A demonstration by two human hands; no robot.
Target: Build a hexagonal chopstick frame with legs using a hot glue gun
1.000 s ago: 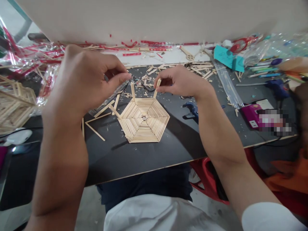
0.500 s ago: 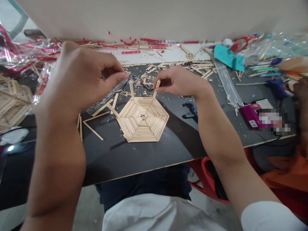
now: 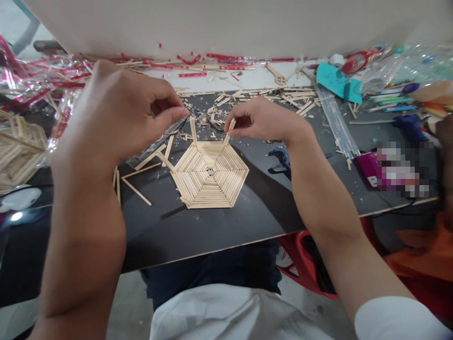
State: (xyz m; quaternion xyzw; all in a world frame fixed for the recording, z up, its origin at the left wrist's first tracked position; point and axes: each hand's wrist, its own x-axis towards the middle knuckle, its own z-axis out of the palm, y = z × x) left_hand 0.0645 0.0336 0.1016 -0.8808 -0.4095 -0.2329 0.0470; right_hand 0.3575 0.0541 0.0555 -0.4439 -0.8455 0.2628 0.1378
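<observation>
1 slanted wooden post [image 3: 229,132] pinched in right hand [image 3: 265,119]; left hand [image 3: 122,111] curled, grip unclear.

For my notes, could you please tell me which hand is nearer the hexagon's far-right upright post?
Right: the right hand has its fingertips at the post; the left hand hovers to its left.

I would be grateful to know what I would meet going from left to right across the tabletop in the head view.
Slatted stick structure, V-shaped pair of sticks, hexagonal stick panel, blue clamp-like tool, teal paper, dark blue gun-shaped tool.
</observation>
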